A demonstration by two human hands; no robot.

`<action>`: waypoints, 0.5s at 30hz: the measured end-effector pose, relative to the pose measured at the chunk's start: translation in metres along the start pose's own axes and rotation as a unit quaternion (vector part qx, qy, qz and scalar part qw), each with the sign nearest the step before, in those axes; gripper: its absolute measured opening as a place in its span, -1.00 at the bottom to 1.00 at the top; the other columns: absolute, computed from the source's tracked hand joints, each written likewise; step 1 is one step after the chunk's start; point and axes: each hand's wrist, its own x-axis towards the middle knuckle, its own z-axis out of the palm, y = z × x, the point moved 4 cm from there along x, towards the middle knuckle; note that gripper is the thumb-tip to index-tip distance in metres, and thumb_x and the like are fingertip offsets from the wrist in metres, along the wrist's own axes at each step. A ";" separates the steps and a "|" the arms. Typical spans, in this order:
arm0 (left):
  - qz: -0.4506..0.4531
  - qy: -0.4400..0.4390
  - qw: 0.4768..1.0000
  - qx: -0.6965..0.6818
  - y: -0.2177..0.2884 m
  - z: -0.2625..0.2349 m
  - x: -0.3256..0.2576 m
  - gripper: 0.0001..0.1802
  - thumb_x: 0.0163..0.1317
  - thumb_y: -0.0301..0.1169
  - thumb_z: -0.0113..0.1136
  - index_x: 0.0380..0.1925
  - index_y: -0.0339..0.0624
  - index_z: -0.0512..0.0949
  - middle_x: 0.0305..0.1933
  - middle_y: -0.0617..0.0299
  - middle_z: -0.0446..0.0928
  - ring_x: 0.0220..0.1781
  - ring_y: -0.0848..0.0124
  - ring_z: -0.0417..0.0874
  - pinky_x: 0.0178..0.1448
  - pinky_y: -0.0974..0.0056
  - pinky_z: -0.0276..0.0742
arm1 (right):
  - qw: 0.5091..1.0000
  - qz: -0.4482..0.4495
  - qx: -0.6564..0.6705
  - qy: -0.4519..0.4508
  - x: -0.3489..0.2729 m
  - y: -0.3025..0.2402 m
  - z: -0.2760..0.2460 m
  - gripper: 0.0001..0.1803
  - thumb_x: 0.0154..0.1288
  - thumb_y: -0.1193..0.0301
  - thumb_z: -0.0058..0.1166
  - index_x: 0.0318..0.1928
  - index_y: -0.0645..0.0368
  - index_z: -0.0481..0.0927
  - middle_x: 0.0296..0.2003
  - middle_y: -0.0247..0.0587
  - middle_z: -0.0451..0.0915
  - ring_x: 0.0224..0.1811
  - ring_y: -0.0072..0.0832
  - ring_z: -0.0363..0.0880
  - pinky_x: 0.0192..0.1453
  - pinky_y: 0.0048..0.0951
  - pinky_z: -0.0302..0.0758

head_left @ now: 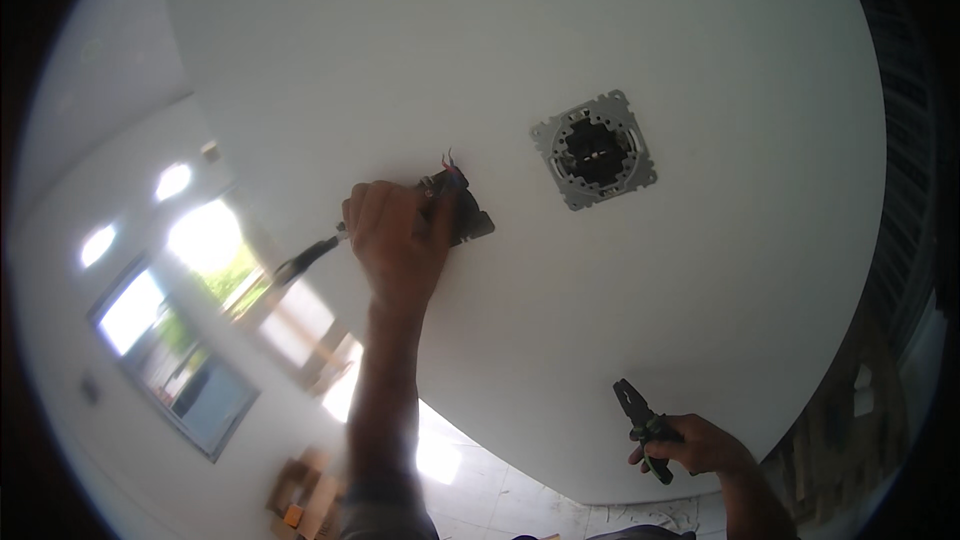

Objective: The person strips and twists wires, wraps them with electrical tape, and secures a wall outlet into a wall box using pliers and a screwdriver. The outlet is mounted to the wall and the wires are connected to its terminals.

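Note:
My left hand (pixel 395 245) is closed against the white wall, fingers curled. Out of its left side sticks a screwdriver (pixel 305 261) with a dark handle. Beside its fingers is a dark square electrical fitting (pixel 472 217), partly covered by the hand; I cannot tell whether the hand grips it too. Thin wires (pixel 449 162) with red and blue insulation and bare ends rise above it. Lower right, my right hand (pixel 700 445) is wrapped round dark combination pliers (pixel 643 423), jaws pointing up and left, apart from the wall fittings.
A socket insert (pixel 597 151) with a grey metal frame is set in the wall (pixel 560 320) to the right. A window (pixel 175 355) and bright openings lie at left. Cardboard boxes (pixel 303 493) stand on the light tiled floor (pixel 490 480), with debris below the wall.

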 end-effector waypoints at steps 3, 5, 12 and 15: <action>-0.024 -0.021 0.999 -0.019 -0.004 0.000 0.002 -0.73 -0.03 -0.56 0.64 -0.42 -0.17 0.65 -0.39 0.23 0.59 -0.28 0.21 0.60 -0.22 0.12 0.49 | 1.000 0.004 -0.017 0.008 0.002 0.005 -0.004 -0.64 0.53 0.43 0.14 0.21 0.39 0.56 -0.06 -0.05 0.81 -0.07 -0.36 0.80 0.02 -0.29 0.66; -0.044 -0.035 0.997 -0.049 -0.009 -0.001 0.004 -0.76 -0.01 -0.51 0.66 -0.44 -0.09 0.68 -0.38 0.31 0.60 -0.28 0.25 0.58 -0.21 0.15 0.48 | 1.000 0.011 -0.014 0.017 0.002 0.011 -0.008 -0.65 0.52 0.46 0.14 0.20 0.40 0.57 -0.05 -0.03 0.82 -0.07 -0.34 0.81 0.01 -0.30 0.67; 0.008 -0.040 0.996 -0.075 -0.021 -0.013 -0.007 -0.78 0.12 -0.56 0.56 -0.25 -0.22 0.71 -0.29 0.11 0.65 -0.19 0.17 0.68 -0.14 0.15 0.59 | 0.997 -0.005 0.020 0.078 -0.019 0.050 -0.022 -0.64 0.52 0.49 0.14 0.22 0.43 0.56 -0.07 0.00 0.82 -0.13 -0.33 0.82 0.02 -0.30 0.69; 0.087 -0.051 0.995 -0.002 -0.032 -0.001 -0.023 -0.91 0.28 -0.49 0.42 -0.23 -0.15 0.72 -0.18 0.09 0.68 -0.12 0.15 0.69 -0.05 0.08 0.59 | 0.992 -0.010 0.060 0.113 -0.034 0.074 -0.016 -0.63 0.55 0.45 0.15 0.25 0.41 0.56 -0.06 -0.03 0.81 -0.07 -0.37 0.81 0.04 -0.34 0.69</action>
